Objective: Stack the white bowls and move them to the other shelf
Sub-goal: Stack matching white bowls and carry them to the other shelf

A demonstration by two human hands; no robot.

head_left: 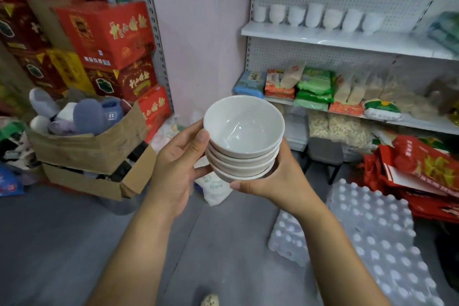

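Observation:
A stack of several white bowls (243,136) hangs in the air in front of me, carried between both hands. My left hand (178,166) grips its left side, thumb pressed against the upper rims. My right hand (275,179) cups the stack from below and the right, fingers curled under the bottom bowl. A white metal shelf (347,38) with a pegboard back stands ahead to the right, its upper board holding a row of white cups (315,17).
The lower shelf (323,97) is packed with bagged food. Shrink-wrapped bottle packs (372,243) lie on the grey floor at right, red bags (427,169) beyond them. Open cardboard boxes (92,151) and stacked red cartons (106,40) fill the left.

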